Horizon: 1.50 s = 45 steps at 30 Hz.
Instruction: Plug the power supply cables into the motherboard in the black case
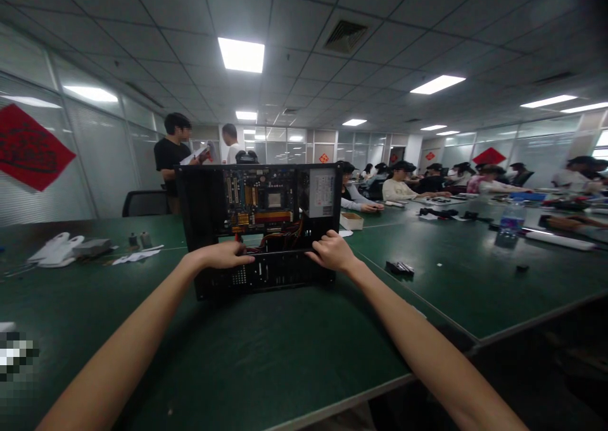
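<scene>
A black computer case [206,216] stands on the green table with its open side towards me. Inside it show a motherboard [259,193], a silver power supply [322,193] at the upper right, and loose cables [287,236] below. My left hand [223,254] is closed on the case's front frame bar [280,253], its thumb lying along the bar and its fingertips hidden inside. Towards the bar's right end, my right hand [332,252] is also closed on it, fingers curled over the edge.
The green table [266,349] runs under the case. White plastic bags [57,249] and a grey box [92,248] lie left; a small black part [399,269] and water bottle [512,219] are right. People sit along the far tables, and two people stand behind the case.
</scene>
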Each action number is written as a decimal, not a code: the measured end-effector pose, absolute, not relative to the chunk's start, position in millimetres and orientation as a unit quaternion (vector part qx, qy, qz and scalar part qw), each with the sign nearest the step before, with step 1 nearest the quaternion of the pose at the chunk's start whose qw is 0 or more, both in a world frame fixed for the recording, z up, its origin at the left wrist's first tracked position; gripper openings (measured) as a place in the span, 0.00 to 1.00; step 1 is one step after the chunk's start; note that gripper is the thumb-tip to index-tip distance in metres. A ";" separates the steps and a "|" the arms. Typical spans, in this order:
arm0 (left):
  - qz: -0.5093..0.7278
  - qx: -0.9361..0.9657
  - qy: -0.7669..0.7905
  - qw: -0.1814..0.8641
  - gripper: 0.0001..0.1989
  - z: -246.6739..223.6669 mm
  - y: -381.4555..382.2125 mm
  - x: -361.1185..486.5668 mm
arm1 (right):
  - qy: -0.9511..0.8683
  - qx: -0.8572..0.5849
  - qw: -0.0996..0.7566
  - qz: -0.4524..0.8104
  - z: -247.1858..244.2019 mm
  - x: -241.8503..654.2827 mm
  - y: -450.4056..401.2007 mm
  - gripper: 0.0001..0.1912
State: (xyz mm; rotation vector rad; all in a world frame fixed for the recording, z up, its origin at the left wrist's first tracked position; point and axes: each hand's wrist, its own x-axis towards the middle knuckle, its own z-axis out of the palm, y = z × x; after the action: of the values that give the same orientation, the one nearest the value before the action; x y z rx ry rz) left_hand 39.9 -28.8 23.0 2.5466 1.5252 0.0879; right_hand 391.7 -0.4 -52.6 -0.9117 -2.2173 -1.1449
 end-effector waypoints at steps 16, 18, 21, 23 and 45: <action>0.057 0.849 0.516 0.101 0.18 21.7 18.2 27.9 | -0.813 -0.352 0.225 -0.406 -47.5 389.2 -7.8 0.22; 0.050 0.863 0.499 0.063 0.15 22.1 19.1 28.2 | -0.811 -0.355 0.224 -0.406 -46.7 388.8 -9.4 0.22; 0.074 0.882 0.466 -0.022 0.15 28.7 9.8 32.7 | -0.810 -0.359 0.223 -0.407 -46.3 388.2 -10.6 0.22; 0.100 0.883 0.452 -0.082 0.15 37.2 -1.7 39.0 | -0.810 -0.360 0.223 -0.406 -46.7 387.6 -10.7 0.22; 0.104 0.908 0.377 -0.150 0.12 67.3 -87.0 106.4 | -0.866 -0.278 0.400 -0.112 -39.2 345.7 -38.4 0.31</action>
State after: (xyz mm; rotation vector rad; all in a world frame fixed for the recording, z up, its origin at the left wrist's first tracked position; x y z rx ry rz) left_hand 106.4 -87.0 67.3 3.1618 1.3115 0.3610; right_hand 345.7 -38.4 -39.2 -0.7021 -2.1911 -0.2825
